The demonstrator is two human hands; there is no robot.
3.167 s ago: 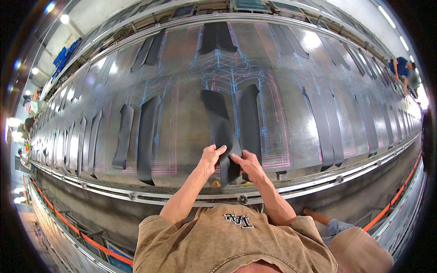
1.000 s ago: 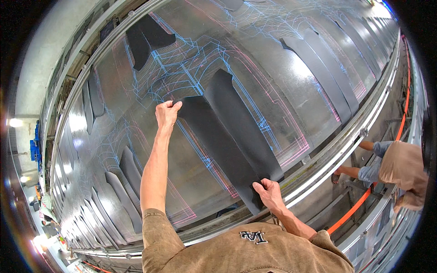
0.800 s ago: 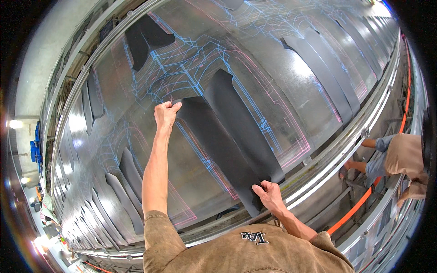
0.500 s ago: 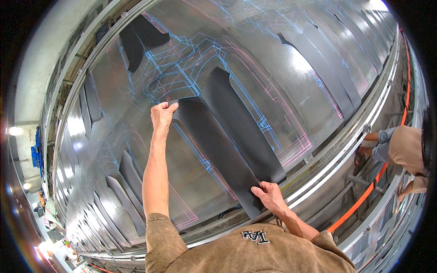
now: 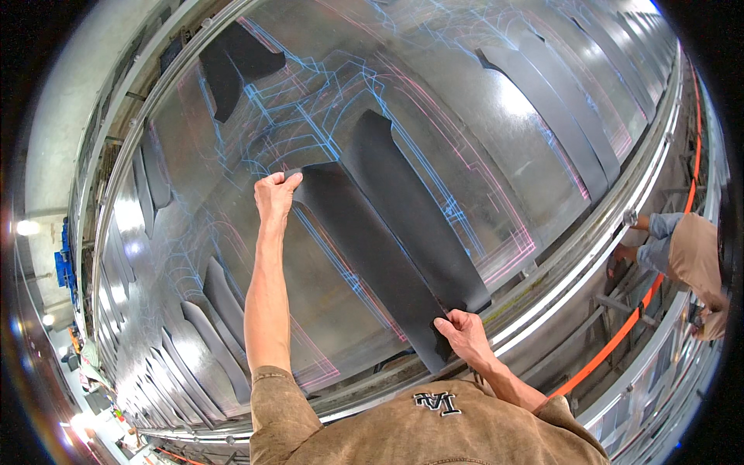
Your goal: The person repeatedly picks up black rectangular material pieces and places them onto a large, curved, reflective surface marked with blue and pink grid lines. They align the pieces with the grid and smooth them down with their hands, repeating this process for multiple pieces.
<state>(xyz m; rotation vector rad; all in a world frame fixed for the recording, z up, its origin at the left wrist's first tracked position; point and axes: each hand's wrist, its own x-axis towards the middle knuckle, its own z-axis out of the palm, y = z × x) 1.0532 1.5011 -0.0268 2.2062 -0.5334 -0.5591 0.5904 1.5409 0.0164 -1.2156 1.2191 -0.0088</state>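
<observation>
Left hand (image 5: 275, 195): arm stretched out, thumb and fingers closed on the far left corner of a dark strip (image 5: 364, 252).
Right hand (image 5: 465, 338): well apart from the left, closer to the body; thumb on top, gripping the same strip at its right edge, by the near end.
Held strip: long, matt, dark grey; slanting from far left to near right over the counter (image 5: 446, 77), near end reaching the counter's near edge.
Second strip (image 5: 415, 205): similar shape and colour, just to the right of the held one, running alongside; thin seam between them along the middle. Whether they touch at the near end, cannot tell.
Counter top: smooth, grey, shiny in patches, long; blue lines (image 5: 314, 128) crowd beyond the far ends of the two strips, pink lines (image 5: 508, 225) run down their right.
Far left: short dark pair of pieces (image 5: 225, 77) spread in a V, lying flat.
Right: paler grey pair of strips (image 5: 550, 116), side by side, well apart from the hands.
Near left: row of grey strips (image 5: 213, 341), shrinking away to the left.
Near edge: pale metal rail (image 5: 554, 293); below it, an orange band (image 5: 620, 339).
Bystander: person in tan clothing (image 5: 697, 252), far right, partly cut off by the rim.
Wearer: brown shirt (image 5: 387, 434), short sleeves.
</observation>
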